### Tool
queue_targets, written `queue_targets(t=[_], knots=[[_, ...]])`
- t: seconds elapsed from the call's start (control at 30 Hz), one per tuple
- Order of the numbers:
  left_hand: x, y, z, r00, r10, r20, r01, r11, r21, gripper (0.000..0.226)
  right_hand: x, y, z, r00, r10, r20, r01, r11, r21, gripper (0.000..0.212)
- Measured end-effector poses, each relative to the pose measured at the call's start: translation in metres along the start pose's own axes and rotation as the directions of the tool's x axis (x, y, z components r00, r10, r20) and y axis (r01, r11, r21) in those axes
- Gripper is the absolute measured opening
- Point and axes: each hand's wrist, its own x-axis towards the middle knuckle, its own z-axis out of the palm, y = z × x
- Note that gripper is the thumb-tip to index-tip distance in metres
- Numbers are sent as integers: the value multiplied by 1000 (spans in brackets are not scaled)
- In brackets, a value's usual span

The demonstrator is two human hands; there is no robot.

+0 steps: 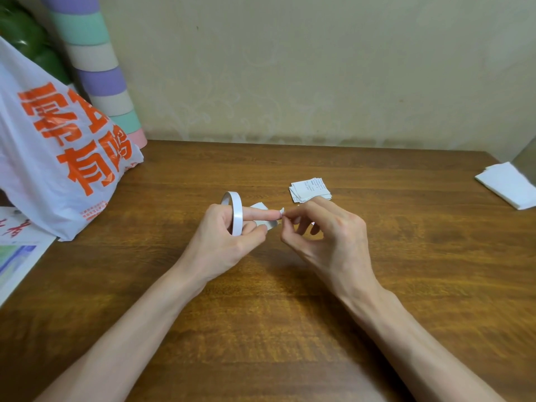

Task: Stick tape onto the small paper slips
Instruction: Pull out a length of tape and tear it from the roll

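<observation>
The paper slip (270,225) was held above the middle of the table (290,314), pinched between the thumb and curled fingers of the left hand (223,236). That hand's index finger ran straight through the tape roll (236,211), wearing it like a ring. At the tip of that finger a small white bit of tape (281,210) stuck up, and the right hand (327,236) pinched it between thumb and forefinger, its other fingers curled loosely.

The step looked like freeing a short piece of tape to lay on the slip. To do it well, the right hand should probably pull with the tape taut and flat, touch the sticky side as little as possible, and press it down from one end so it lies without wrinkles.

A stack of slips (310,189) lay just behind the right hand. Toward the right edge sat folded white paper (507,185); a plastic bag (58,146) filled the back left corner.
</observation>
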Motion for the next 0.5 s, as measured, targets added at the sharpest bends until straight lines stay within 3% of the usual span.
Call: queue_targets(t=[0.17,0.37,0.5], knots=[[-1,1,-1,1000,2,29,-2,1000,-5,28,2,-1,1,1000,14,-16,-14,1000,-2,5],[-1,4,0,1000,4,-24,-6,998,-55,16,4,-7,-7,991,118,65,-129,967,218,7],[1,2,0,996,17,-83,-23,997,-69,3,4,-8,-7,987,135,81,-151,958,245,6]])
